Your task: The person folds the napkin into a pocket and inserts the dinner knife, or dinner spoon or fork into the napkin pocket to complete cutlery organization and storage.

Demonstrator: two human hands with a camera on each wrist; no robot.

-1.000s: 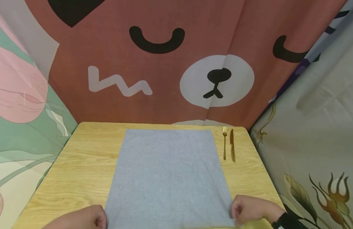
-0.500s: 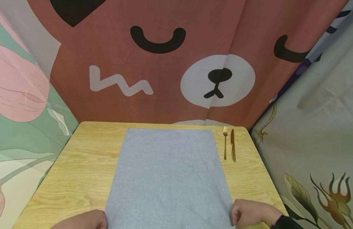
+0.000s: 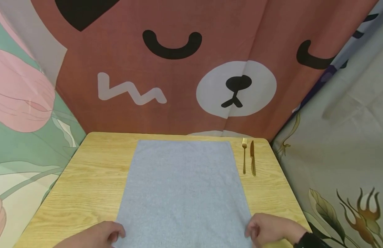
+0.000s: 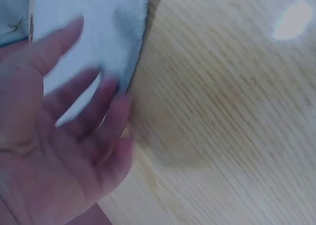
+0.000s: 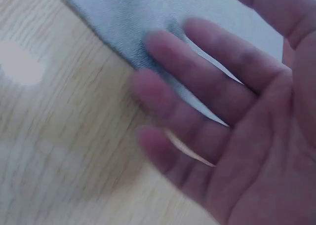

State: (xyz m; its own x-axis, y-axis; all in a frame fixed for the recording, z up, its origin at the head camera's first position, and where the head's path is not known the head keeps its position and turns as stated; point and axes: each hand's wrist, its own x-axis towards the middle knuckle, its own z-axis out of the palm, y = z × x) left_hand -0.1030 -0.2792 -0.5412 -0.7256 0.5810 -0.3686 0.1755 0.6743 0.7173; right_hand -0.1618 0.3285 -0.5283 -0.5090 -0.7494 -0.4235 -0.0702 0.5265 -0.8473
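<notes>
A blue-grey cloth (image 3: pixel 183 193) lies spread flat on the wooden table, its near edge running out of the head view. At its near left corner is my left hand (image 3: pixel 99 234); in the left wrist view the thumb and the loosely bent fingers (image 4: pixel 112 114) stand apart, with the cloth's edge behind them. My right hand (image 3: pixel 269 229) is over the near right edge. Its fingers (image 5: pixel 180 62) are spread and slightly bent in the right wrist view, the thumb away from them. Neither hand pinches the cloth; whether fingertips touch it, I cannot tell.
A gold fork (image 3: pixel 244 156) and a gold knife (image 3: pixel 252 158) lie side by side at the table's far right, just beside the cloth. Bare wood of the table (image 3: pixel 95 179) shows left of the cloth. Printed curtains (image 3: pixel 179 120) hang close behind and on both sides.
Both hands were closed at the cloth's near corners; their fingers have now loosened. The left hand has shifted slightly right and up, the right hand slightly left. The cloth lies nearly the same.
</notes>
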